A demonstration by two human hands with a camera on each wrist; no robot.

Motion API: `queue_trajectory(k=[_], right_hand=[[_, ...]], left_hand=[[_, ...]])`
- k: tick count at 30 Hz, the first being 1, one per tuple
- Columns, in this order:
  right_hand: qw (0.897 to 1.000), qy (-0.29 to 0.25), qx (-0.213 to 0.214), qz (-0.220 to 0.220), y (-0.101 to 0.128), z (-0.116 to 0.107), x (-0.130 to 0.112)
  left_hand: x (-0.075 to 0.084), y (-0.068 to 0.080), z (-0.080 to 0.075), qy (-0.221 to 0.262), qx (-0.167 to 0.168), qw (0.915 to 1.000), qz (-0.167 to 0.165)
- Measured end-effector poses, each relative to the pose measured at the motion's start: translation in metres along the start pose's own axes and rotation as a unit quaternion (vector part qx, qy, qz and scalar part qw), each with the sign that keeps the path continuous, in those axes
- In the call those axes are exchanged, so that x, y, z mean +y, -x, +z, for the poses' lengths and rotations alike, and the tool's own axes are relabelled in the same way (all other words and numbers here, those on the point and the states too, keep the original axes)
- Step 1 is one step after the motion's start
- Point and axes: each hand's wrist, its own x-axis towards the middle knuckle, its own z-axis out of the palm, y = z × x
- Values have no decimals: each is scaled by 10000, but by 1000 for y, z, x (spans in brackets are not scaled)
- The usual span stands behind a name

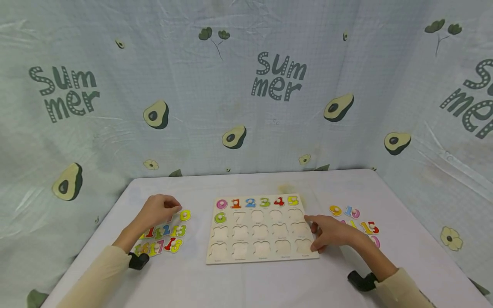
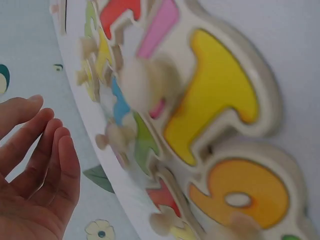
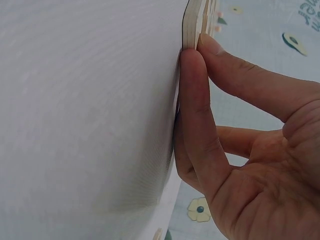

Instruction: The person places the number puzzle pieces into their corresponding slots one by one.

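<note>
A wooden number puzzle board lies flat on the white table, with the numbers 0 to 6 in its upper slots and bare recesses below. My right hand grips the board's right edge, its fingertips right at the rim. In the right wrist view the thumb and a finger pinch the board's edge. My left hand hovers over the left group of number pieces, close to a yellow piece. The left wrist view shows its fingers loosely bent near the thumb, with no piece visible between them.
Knobbed pieces lie left of the board, among them a 13 and an 18. To its right are an orange 9, a 10 and a 15, partly behind the right arm. A printed curtain surrounds the table.
</note>
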Motion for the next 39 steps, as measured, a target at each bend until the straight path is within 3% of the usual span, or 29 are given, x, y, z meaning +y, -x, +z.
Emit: queue_trajectory(k=[4,12,39], right_hand=[[10000,8,11,-55,-1,0,1],[10000,9,-12,-66,-2,0,3],[9999,116,43,-20,-2,0,3]], left_hand=[[-12,4,-2,-58,164,9998,-122],[-25,7,-5,-220,-163,9988,-400],[-28,-1,3,-350,-382,9968,-615]])
